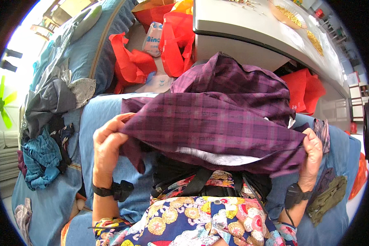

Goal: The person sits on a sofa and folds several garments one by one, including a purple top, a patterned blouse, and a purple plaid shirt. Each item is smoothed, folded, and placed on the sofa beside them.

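Note:
A purple plaid cloth garment (pixel 203 120) is stretched across my lap, its far part bunched up towards the white table. My left hand (pixel 109 143) pinches its left corner between thumb and fingers. At the opposite end, my right hand (pixel 312 146) grips the right edge. A white patch (pixel 221 158) shows along the near edge of the fabric; I cannot tell whether it is lining or a separate thing. Small white bits, perhaps tags (pixel 291 122), stick out near the right side. The garment's underside is hidden.
Blue cushions (pixel 101 107) surround me. Dark and teal clothes (pixel 43 160) lie at the left, an olive cloth (pixel 327 200) at the right. Red bags (pixel 176 43) stand ahead beside the white table (pixel 233 18), which bears a basket of yellow grains (pixel 287 15). A green fan (pixel 0 104) is at far left.

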Motion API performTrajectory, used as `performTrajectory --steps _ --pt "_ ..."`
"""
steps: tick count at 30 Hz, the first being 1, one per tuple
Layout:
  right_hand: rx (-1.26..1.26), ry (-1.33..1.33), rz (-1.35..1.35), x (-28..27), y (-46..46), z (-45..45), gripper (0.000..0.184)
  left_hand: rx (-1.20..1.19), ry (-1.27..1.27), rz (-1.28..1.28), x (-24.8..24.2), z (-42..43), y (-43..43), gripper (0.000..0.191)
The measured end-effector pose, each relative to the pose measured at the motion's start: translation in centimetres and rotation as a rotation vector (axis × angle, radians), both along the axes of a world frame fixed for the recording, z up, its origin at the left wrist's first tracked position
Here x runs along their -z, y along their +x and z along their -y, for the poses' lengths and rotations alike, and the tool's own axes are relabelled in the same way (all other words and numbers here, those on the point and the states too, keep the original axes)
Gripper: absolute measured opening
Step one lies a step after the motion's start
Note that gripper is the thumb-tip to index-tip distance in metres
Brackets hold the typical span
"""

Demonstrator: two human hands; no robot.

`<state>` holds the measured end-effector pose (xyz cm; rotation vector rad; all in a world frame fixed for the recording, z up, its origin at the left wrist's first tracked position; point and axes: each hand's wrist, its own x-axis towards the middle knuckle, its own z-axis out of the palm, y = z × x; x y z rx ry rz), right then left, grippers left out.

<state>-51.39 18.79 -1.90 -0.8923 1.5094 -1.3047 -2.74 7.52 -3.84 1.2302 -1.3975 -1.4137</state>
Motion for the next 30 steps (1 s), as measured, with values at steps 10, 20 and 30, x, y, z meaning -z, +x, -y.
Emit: performTrajectory --steps 10,20,30 --pt "0.207 0.120 0.072 3.2 -2.9 2.0 0.011 -0.157 0.002 0.283 2.9 2.2 -0.8 0.021" --pt "-0.221 -0.214 -1.014 -0.5 1.4 -1.4 0.060 0.058 -0.589 0.737 2.2 -2.3 0.8 0.053" --pt "-0.144 -0.168 -1.291 3.6 2.9 0.0 0.043 -0.135 -0.519 0.720 5.3 -1.2 0.1 0.018"
